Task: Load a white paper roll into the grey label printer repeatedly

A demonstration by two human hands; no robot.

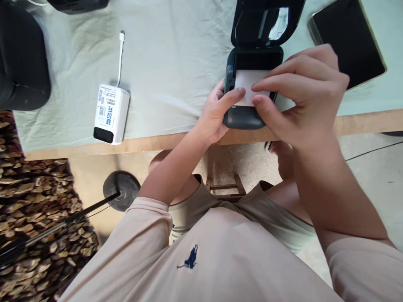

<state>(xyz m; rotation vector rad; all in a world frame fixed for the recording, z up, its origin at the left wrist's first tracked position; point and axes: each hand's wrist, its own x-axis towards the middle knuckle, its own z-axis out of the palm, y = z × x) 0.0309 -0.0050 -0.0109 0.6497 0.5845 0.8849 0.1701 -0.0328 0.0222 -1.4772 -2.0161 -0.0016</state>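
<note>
A small dark label printer (244, 119) lies at the front edge of the table, its glossy black lid (267, 25) tipped open away from me. White paper (247, 79) covers most of the opening inside it. My left hand (217, 109) is wrapped round the printer's left side, with the thumb pressing on the paper. From the right, my right hand (302, 90) reaches over the printer. Its thumb and forefinger come close together at the paper's surface, the other fingers bent above. Part of the printer's right side is hidden behind this hand.
A white power bank (110, 113) with a short cable (120, 58) lies at the left. A dark tablet-like device (349, 42) rests at the right, near my right hand. A black case (22, 58) stands far left. Below are a round stand base (121, 191) and a wooden stool (226, 186).
</note>
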